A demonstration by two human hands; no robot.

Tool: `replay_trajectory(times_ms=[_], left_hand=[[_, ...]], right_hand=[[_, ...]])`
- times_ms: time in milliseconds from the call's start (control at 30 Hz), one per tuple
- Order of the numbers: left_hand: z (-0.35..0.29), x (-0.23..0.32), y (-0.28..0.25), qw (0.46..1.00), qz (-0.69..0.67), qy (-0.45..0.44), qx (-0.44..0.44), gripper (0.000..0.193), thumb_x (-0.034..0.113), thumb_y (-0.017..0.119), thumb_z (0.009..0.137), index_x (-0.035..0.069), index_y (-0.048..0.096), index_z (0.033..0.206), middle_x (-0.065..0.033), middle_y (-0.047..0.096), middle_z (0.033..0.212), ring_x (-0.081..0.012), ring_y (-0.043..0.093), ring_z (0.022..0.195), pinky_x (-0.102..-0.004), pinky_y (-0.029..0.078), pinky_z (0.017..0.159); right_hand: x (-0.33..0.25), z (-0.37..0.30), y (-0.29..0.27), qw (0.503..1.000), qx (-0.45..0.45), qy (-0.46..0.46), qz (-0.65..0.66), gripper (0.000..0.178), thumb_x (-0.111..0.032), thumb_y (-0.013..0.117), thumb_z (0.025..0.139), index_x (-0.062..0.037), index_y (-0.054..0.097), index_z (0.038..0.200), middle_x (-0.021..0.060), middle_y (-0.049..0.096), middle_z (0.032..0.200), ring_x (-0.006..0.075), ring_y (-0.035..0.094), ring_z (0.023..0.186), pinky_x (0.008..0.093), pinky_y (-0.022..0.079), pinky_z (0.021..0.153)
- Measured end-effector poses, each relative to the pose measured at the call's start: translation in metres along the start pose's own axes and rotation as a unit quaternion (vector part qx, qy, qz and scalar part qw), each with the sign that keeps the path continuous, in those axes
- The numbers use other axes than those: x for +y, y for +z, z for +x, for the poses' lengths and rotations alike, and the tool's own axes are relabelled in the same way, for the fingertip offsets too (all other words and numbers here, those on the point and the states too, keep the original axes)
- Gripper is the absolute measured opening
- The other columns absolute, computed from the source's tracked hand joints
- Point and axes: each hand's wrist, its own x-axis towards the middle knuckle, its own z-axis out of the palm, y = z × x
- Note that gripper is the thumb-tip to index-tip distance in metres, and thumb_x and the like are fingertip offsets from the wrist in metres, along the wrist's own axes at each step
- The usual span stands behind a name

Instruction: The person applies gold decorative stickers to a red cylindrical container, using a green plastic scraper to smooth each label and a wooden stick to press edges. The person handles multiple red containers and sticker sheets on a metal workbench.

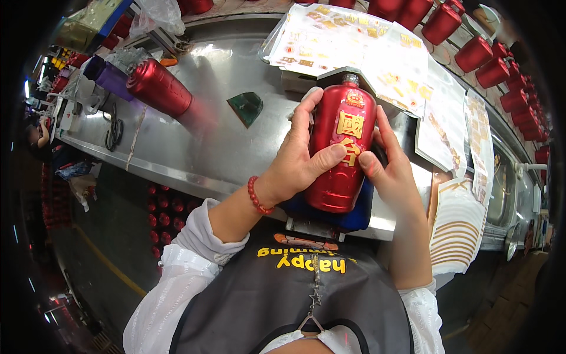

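A glossy metallic-red bottle (335, 192) with large raised-looking gold characters and a small gold emblem lies tilted before me, its bare neck pointing away. My left hand (295, 159) wraps its left side, the thumb pressed on the lower gold character. From the right, my right hand (394, 171) grips the other side, its thumb tip at the edge of that same character. Beneath the bottle is a dark blue pad or cloth (361, 217). On the metal bench (206, 150), left of my hands, rests a flat dark-green piece (245, 108) resembling a scraper.
White sheets of gold decals (339, 44) cover the bench's far right. Another red bottle (159, 88) and a purple bottle (107, 76) stand at the left, near a dark cable (113, 130). Red bottles (473, 54) line the far-right rack. Striped sheets (457, 227) hang by my right arm.
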Motion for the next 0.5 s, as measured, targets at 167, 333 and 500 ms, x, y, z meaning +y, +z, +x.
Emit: replay_trajectory(times_ms=[167, 333, 500], left_hand=[[0.021, 0.009, -0.003, 0.999, 0.011, -0.011, 0.039, 0.071, 0.03, 0.065, 0.098, 0.0, 0.027, 0.149, -0.0177, 0.041, 0.143, -0.0215, 0.047, 0.129, -0.0352, 0.04, 0.109], [0.053, 0.016, -0.004, 0.994, 0.08, -0.068, 0.041, 0.046, 0.026, 0.064, 0.099, 0.001, 0.044, 0.133, -0.0111, 0.056, 0.122, -0.0125, 0.056, 0.11, -0.0286, 0.049, 0.094], [0.06, 0.013, -0.008, 0.994, 0.076, -0.068, 0.049, 0.037, 0.023, 0.065, 0.098, 0.001, 0.05, 0.124, -0.0091, 0.059, 0.114, -0.0104, 0.057, 0.102, -0.0262, 0.051, 0.088]], right_hand=[[-0.01, 0.003, 0.001, 1.0, 0.0, -0.009, -0.003, 0.094, -0.036, 0.072, 0.093, 0.0056, 0.017, 0.157, 0.0235, 0.06, 0.13, 0.0245, 0.059, 0.12, 0.0336, 0.046, 0.103], [-0.015, 0.003, -0.001, 1.0, -0.006, -0.004, -0.012, 0.093, -0.034, 0.072, 0.093, 0.0073, 0.018, 0.156, 0.0254, 0.058, 0.133, 0.0265, 0.058, 0.124, 0.0345, 0.045, 0.104], [-0.012, 0.003, -0.002, 1.0, -0.012, -0.007, -0.004, 0.094, -0.035, 0.072, 0.093, 0.0082, 0.017, 0.156, 0.0267, 0.056, 0.134, 0.0281, 0.056, 0.126, 0.0351, 0.043, 0.106]])
